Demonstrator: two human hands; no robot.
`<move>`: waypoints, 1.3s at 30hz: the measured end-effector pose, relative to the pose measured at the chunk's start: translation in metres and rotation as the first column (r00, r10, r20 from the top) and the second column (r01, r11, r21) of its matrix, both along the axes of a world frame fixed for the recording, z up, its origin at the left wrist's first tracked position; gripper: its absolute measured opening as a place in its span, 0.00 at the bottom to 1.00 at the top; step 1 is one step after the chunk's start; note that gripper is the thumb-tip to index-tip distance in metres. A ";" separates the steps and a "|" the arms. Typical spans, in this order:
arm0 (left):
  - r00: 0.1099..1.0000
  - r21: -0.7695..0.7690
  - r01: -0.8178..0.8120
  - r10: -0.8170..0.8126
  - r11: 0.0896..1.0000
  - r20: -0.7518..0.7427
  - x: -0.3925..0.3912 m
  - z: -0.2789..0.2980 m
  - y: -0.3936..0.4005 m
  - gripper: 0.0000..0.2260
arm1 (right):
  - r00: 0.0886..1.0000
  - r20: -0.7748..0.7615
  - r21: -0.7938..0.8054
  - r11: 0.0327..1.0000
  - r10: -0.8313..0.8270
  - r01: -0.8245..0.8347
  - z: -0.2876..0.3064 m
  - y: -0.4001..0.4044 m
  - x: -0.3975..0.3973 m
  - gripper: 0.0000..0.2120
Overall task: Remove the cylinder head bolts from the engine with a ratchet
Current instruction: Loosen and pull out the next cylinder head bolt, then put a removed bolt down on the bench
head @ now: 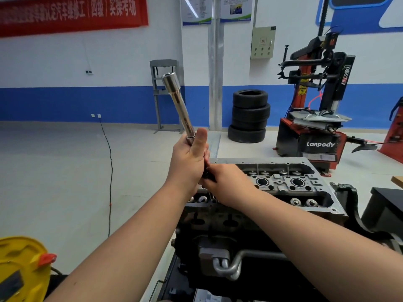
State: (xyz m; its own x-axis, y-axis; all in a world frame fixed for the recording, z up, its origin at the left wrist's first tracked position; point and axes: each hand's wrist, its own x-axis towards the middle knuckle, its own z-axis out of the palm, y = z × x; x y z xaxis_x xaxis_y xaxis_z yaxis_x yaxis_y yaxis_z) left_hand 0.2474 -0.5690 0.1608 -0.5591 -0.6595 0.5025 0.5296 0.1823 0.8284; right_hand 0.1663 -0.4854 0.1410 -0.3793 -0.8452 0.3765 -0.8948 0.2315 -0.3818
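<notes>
My left hand (pixel 188 159) grips the lower end of a long chrome socket extension (pixel 178 106), which points up and away with its open socket end at the top. Just below it, my right hand (pixel 226 184) curls round a dark part of the tool; my hands hide what that part is. Both hands hover over the left end of the grey cylinder head (pixel 290 182) on the engine (pixel 229 240). Valve springs and round spark plug wells show in the head.
A stack of tyres (pixel 249 115) stands by the far wall. A red and black tyre changer (pixel 314 118) stands at the right. A yellow object (pixel 21 269) sits at the lower left. A black cable (pixel 110 171) runs across the floor. A dark bench (pixel 386 205) is at the right edge.
</notes>
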 end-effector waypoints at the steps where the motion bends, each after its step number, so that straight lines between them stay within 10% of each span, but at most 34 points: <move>1: 1.000 0.017 0.004 -0.003 1.000 -0.022 0.001 0.002 0.000 0.27 | 1.000 0.028 -0.010 1.000 0.006 -0.006 0.001 -0.001 0.001 0.11; 20: 0.946 0.193 0.066 0.000 0.979 -0.323 0.022 0.099 0.005 0.21 | 0.996 0.063 -0.063 0.996 -0.065 0.069 0.006 0.032 -0.013 0.19; 39: 0.988 0.498 0.143 -0.153 0.855 -0.020 -0.018 0.011 0.017 0.23 | 0.925 0.380 -0.309 0.940 -0.015 0.142 0.030 0.050 -0.014 0.09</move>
